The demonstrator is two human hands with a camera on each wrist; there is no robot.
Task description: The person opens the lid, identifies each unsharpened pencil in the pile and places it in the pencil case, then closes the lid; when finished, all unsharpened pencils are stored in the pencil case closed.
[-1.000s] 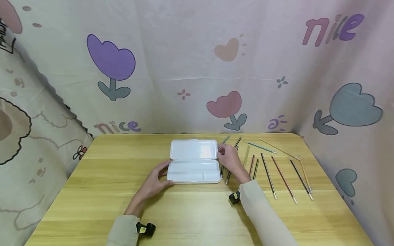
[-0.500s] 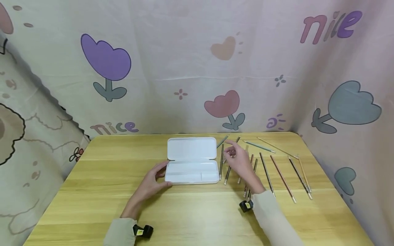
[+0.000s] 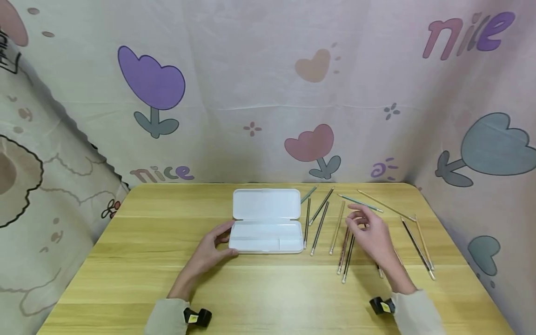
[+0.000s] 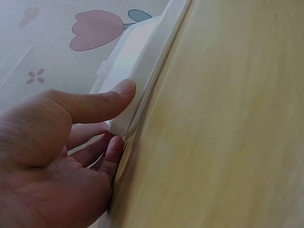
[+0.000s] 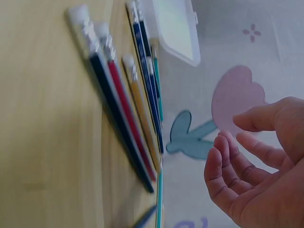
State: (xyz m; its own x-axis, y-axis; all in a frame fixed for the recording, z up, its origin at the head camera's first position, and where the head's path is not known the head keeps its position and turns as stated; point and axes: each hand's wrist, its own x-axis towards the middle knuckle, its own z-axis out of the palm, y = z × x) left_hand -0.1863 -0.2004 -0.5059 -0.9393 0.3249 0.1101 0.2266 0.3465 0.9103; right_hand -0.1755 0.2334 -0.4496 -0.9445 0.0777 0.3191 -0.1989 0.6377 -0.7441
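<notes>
A white pencil case [image 3: 266,246] lies unfolded on the table, its lid [image 3: 266,204] leaning back behind the divided tray. My left hand [image 3: 211,249] holds the case's left end. In the left wrist view the thumb presses the front wall while the other fingers bend round the end. Over the spread pencils hovers my right hand [image 3: 371,235], loosely bent and holding nothing. Below it are a red pencil [image 5: 127,109] and a dark pencil [image 5: 120,118], partly covered in the head view. A yellow pencil [image 3: 337,228] lies to their left, eraser end towards me.
Several dark pencils [image 3: 320,228] lie just right of the case. A green pencil [image 3: 360,203] and a long yellow pencil [image 3: 385,204] are near the table's back edge. Another dark pencil [image 3: 418,249] lies far right. A patterned curtain [image 3: 234,93] hangs behind the table [image 3: 259,298].
My right hand has left the right edge of the lid and moved right and nearer, over the pencils. My left hand keeps its hold on the case, which stays put.
</notes>
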